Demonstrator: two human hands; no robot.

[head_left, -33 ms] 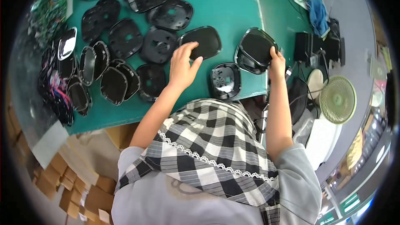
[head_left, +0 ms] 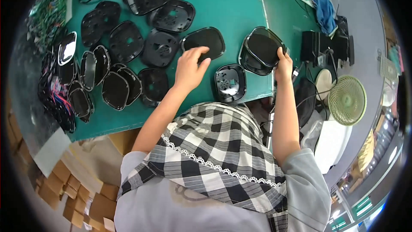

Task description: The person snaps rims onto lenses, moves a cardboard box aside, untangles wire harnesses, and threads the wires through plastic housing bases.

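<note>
1. Pinch grip, right hand (head_left: 283, 66): thumb on top at the right edge of a panel (head_left: 262, 46), fingers mostly hidden beneath.
2. Panel, black, rounded, glossy: at the right of the table (head_left: 240, 6), tilted, overlapping a shell (head_left: 254, 65) below it. Whether the two touch, cannot tell.
3. Left hand (head_left: 191, 69): thumb and fingers spread apart, fingers bent, nothing gripped. Fingertips over the near part of a plate (head_left: 208, 38); contact cannot be told.
4. Plate, black, rounded: on the table, left of the panel and well apart from it.
5. Tray (head_left: 230, 83), black, with a round grille: near edge of the table, between the two forearms.
6. Housings (head_left: 126, 41), black, several: spread left and far left, some overlapping.
7. Covers (head_left: 116, 90), black, glossy: leaning in a group at the near left.
8. Wires (head_left: 60, 96), dark, some pink and blue: left of the covers.
9. Boards (head_left: 49, 19), green, heaped: far left corner.
10. Cloth (head_left: 325, 13), blue: far right.
11. Fan (head_left: 346, 101), green: right of the right forearm.
12. Apron (head_left: 214, 133), black-and-white check: worn at the near side.
13. Cartons (head_left: 101, 206), brown: near left, below table height.
</note>
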